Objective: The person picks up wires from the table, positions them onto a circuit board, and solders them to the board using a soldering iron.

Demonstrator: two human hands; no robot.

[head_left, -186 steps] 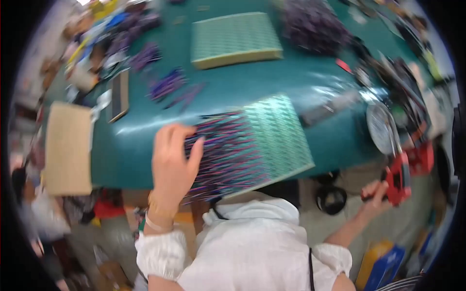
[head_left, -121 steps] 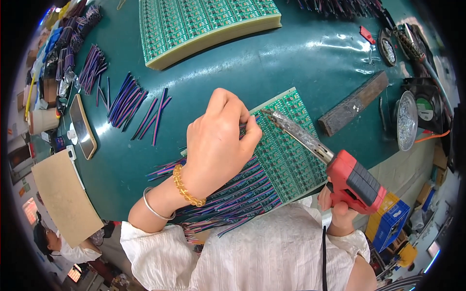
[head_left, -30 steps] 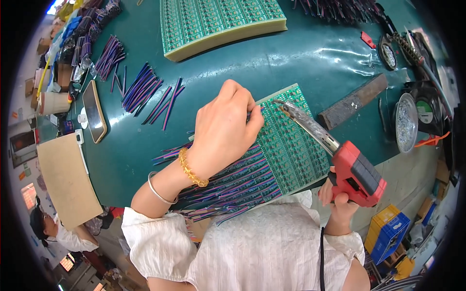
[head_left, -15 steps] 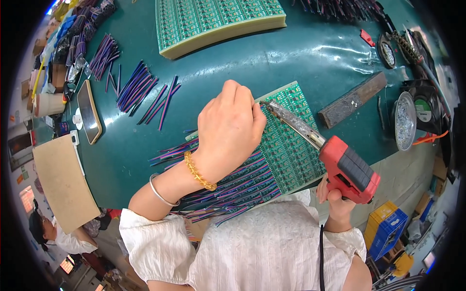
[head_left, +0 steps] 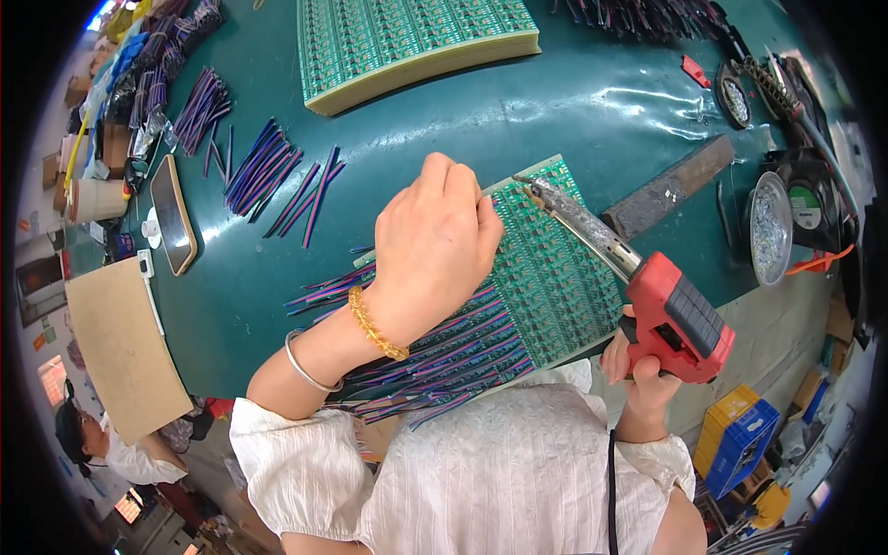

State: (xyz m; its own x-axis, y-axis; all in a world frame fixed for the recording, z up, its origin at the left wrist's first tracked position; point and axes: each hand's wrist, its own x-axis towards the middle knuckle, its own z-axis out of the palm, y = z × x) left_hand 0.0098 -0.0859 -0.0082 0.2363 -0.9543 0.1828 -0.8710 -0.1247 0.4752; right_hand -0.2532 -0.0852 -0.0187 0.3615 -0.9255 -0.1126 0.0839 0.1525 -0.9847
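A green circuit board panel (head_left: 560, 268) lies on the table in front of me, with rows of purple-and-black wires (head_left: 444, 361) spread over its left part. My left hand (head_left: 437, 227) is closed above the panel's upper edge, and whatever its fingers pinch is hidden behind the hand. In my right hand (head_left: 640, 370) is the grip of a red and black soldering gun (head_left: 683, 314). The gun's long metal barrel slants up and left over the panel. Its tip is near the top edge, a little right of my left hand and apart from it.
A thick stack of green boards (head_left: 421, 65) stands at the back. Loose wire bundles (head_left: 264, 171) and a phone (head_left: 173, 215) lie on the left. To the right are a dark bar (head_left: 668, 188), a metal dish (head_left: 770, 229) and a reel (head_left: 809, 205). A co-worker (head_left: 116, 439) sits lower left.
The soldering gun has shifted right with my right hand, so its tip has drawn away from my left fingers. My left hand has barely moved.
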